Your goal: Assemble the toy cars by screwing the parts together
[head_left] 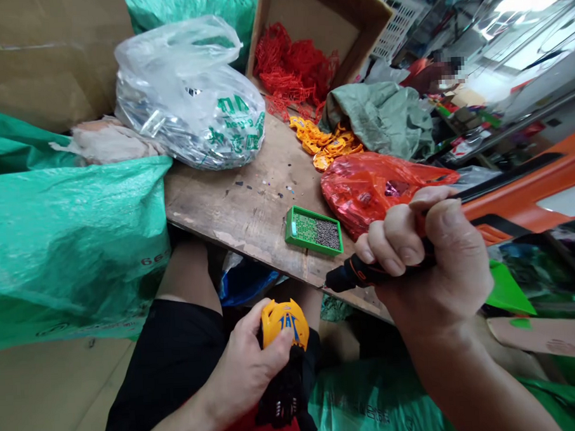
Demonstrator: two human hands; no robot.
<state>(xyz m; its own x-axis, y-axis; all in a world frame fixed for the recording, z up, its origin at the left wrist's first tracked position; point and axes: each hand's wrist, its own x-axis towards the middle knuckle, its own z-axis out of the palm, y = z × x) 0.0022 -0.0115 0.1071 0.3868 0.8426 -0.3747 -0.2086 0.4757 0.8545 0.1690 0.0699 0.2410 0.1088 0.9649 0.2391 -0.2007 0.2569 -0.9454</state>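
My left hand [262, 359] is closed around a yellow plastic shell [278, 317] with a blue decal, joined to a black part [283, 393] below it, perhaps a toy car. The thumb presses on the shell's top, above my lap. Wrapped round an orange and black power screwdriver [515, 196], my right hand [427, 254] holds it with the tip pointing left and down at the table's front edge. The tip is apart from the shell. Just beyond it, a green tray [310, 247] of small dark screws [327, 234] sits on the wooden table [210, 200].
A clear bag of shiny parts [192, 105] and a red plastic bag [362, 183] lie on the table. Yellow shells [329, 144] are heaped behind, near a box of red pieces [290, 63]. Green sacks [73, 231] stand at left. A person [434, 75] is in the background.
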